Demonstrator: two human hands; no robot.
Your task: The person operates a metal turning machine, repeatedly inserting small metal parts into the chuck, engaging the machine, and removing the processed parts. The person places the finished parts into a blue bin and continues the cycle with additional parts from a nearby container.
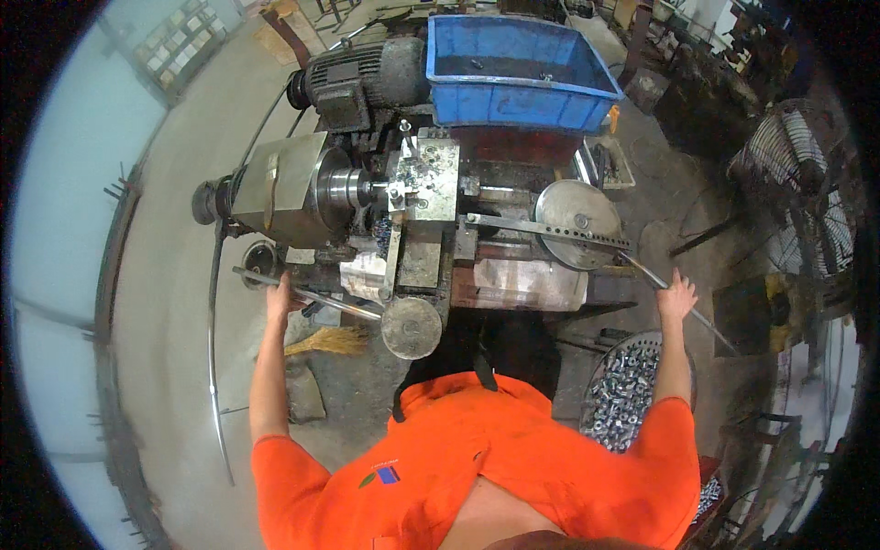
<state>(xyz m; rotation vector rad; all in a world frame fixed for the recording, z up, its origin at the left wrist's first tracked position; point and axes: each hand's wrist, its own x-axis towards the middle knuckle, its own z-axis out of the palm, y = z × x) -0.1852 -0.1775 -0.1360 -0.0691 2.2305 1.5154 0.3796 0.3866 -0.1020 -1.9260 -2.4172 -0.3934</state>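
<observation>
My left hand (280, 298) is closed round a long metal lever (339, 303), which runs to a round metal disc (411, 328) at the front of a small lathe. At the right, my right hand (676, 299) rests against a thin metal rod (645, 269) with its fingers spread. That rod slants out from a large round plate (576, 209), crossed by a flat bar with holes (550, 229). Between my hands sit the lathe's chuck (341, 189) and an oily tool block (431, 179) with metal chips about it.
A blue plastic crate (522, 96) stands behind the lathe beside a dark motor (367, 78). Near my right arm is a round tray (660, 346) of small metal parts. A straw brush (330, 341) lies below the lever. A caged fan (797, 174) stands far right.
</observation>
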